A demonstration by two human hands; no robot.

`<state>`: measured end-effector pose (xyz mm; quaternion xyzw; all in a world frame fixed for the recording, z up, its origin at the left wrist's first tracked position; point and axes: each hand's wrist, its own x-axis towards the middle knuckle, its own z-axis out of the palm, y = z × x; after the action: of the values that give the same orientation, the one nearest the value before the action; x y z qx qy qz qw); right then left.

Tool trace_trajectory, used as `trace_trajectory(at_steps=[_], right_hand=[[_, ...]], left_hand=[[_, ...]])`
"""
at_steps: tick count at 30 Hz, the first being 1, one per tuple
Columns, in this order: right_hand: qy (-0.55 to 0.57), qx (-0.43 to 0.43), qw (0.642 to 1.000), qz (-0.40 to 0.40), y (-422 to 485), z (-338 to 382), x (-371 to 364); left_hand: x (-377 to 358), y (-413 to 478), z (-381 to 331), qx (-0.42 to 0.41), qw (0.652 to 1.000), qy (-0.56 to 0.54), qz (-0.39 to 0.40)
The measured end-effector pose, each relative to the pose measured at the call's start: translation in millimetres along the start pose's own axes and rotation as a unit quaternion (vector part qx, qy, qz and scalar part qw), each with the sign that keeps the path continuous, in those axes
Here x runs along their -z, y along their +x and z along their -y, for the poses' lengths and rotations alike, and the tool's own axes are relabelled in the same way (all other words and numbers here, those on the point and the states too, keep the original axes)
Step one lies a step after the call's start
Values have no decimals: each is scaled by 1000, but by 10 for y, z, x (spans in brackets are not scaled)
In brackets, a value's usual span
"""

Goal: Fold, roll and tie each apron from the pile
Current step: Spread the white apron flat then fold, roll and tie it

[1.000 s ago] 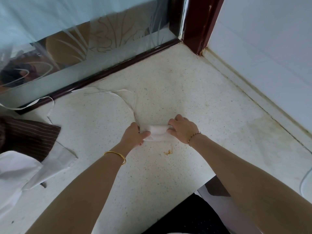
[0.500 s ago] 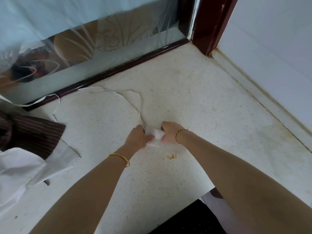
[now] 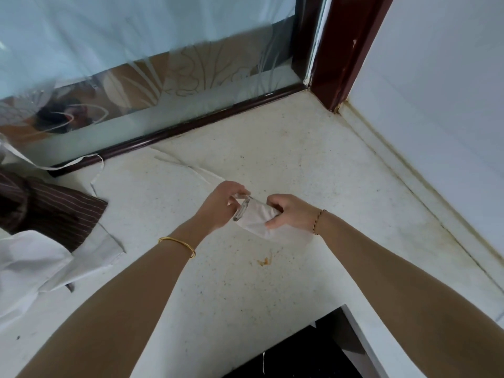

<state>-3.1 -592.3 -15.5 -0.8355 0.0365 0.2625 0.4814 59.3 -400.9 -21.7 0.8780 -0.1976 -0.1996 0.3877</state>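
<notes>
- Right hand [image 3: 293, 212] grips one end of the rolled white cloth apron [image 3: 256, 218], fingers curled round it.
- Left hand [image 3: 221, 205] pinches the roll's other end.
- White fabric tie strap [image 3: 188, 166] trails beyond the left hand.

We see a white rolled apron [image 3: 256, 218], a brown cloth [image 3: 58, 211] with thin pale stripes, a white speckled counter [image 3: 313, 165], and gold bangles [image 3: 178, 245].

The rolled apron [image 3: 256, 219] is matt white woven cloth. The bench [image 3: 286, 165] looks like smooth, speckled off-white stone, stained in places. The striped apron [image 3: 54, 211] is dark brown cloth. The glass panel [image 3: 136, 64] is glossy, partly frosted, in a glossy dark wooden frame [image 3: 346, 50].
</notes>
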Motion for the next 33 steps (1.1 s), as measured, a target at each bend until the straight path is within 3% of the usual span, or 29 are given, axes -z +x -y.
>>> trace_trajectory(at_steps=[5, 12, 20, 24, 28, 33], right_hand=[[71, -1, 997, 7, -130, -33, 91], [217, -14, 975, 37, -192, 2, 96], [284, -4, 958, 42, -225, 137, 141], [328, 6, 944, 25, -214, 182, 156], [390, 22, 920, 4, -195, 222, 163], [430, 25, 900, -61, -119, 327, 135]], left_hand=[[-13, -39, -177, -39, 995, 26, -87], [82, -30, -309, -132, 970, 144, -145], [265, -82, -441, -161, 944, 246, -152], [319, -101, -547, -104, 962, 220, -121], [342, -97, -647, -4, 995, 77, -61], [305, -109, -735, 68, 994, -89, 18]])
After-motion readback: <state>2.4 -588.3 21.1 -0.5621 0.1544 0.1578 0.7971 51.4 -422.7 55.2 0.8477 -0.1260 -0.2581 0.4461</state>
